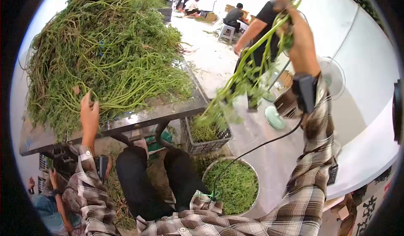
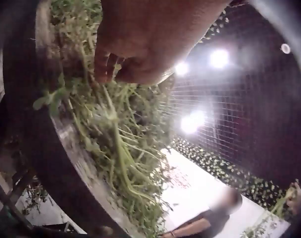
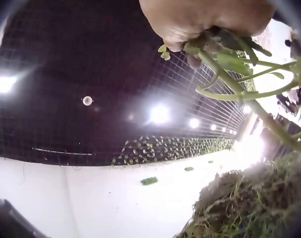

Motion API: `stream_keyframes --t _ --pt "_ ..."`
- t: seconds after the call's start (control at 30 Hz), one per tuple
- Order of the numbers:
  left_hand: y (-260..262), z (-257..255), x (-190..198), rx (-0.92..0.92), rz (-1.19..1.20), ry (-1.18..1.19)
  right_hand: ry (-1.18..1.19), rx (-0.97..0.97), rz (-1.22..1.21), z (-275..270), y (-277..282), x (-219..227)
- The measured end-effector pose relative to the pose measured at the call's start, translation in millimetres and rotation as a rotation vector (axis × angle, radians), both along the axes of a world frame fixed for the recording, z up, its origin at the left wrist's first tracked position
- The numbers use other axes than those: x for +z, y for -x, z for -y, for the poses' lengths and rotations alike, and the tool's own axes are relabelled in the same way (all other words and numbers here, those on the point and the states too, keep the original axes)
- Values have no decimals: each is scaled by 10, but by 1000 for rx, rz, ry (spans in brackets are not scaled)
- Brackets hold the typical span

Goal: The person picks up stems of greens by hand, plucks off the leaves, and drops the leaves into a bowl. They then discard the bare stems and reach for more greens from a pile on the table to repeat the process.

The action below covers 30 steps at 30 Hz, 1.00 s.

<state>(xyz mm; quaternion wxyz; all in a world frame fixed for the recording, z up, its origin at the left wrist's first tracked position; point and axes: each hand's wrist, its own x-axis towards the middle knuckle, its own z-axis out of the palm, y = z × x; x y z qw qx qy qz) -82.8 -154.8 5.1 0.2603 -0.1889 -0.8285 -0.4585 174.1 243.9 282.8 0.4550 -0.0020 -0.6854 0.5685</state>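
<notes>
Raised at the right, my right hand (image 1: pixel 294 38) grips a long, thick leafy green stalk (image 1: pixel 256 46) that slants down to the left, its leafy end blurred. In the right wrist view the fingers curl round the stalk (image 3: pixel 235 89) and its side shoots. My left hand (image 1: pixel 89 120) is at the table's near edge, against a big heap of leafy stems (image 1: pixel 105 55). The left wrist view has its bent fingers (image 2: pixel 102 74) right at a green stem (image 2: pixel 120 153); whether they pinch it I cannot tell.
The heap lies on a dark table (image 1: pixel 139 120). Below are a black crate (image 1: pixel 210 145) of stems and a round tub (image 1: pixel 257 185) of cut greens. A person in black (image 1: pixel 263 29) stands beyond the stalk, near a fan (image 1: pixel 336 78). A cable (image 1: pixel 261 145) runs from my right wrist.
</notes>
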Motion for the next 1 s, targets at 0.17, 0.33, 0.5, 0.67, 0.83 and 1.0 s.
stream_keyframes --t 0.17,0.33,0.5,0.67,0.83,1.0 --pt "-920 -584 775 -543 209 -213 69 105 190 509 319 -681" --pt "-1390 -992 1013 -844 128 -94 100 306 339 1090 411 -1172" --pt "-1576 -1163 838 -906 255 -74 336 536 311 1317 507 -1517" --pt "-1560 -1182 527 -910 308 -291 316 656 382 1312 455 -1633" --pt "-1575 -1115 509 -845 380 -421 204 708 594 1210 332 -1913" --pt "-1590 -1132 471 -758 305 -341 170 782 636 1240 306 -2116"
